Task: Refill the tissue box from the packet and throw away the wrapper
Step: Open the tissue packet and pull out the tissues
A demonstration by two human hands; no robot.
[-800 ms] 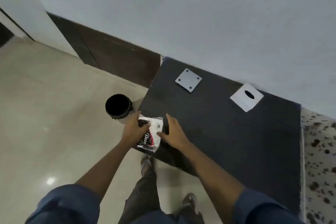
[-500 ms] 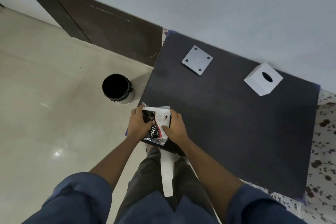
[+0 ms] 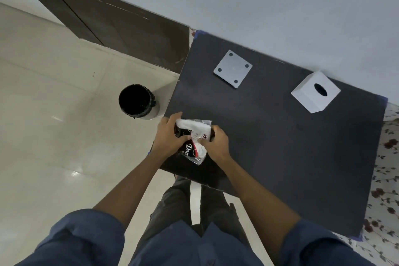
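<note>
A tissue packet (image 3: 195, 139) in a clear, black and red wrapper is held over the near left corner of the dark table (image 3: 280, 147). My left hand (image 3: 169, 136) grips its left side and my right hand (image 3: 217, 143) pinches its right side, where white tissue shows. A white cube tissue box (image 3: 315, 95) with an oval hole on top stands at the far right of the table, well away from both hands. A flat grey square lid or base plate (image 3: 233, 68) with four dark dots lies at the far middle.
A black-lined bin (image 3: 138, 101) stands on the tiled floor just left of the table. A dark brown panel (image 3: 121, 26) runs along the wall behind it. Floral cloth (image 3: 386, 168) shows past the table's right edge. My legs are below the table's near edge.
My right hand has closed onto the packet and both hands now grip it more tightly, with more white tissue showing at the top. The camera view has shifted forward over the table.
</note>
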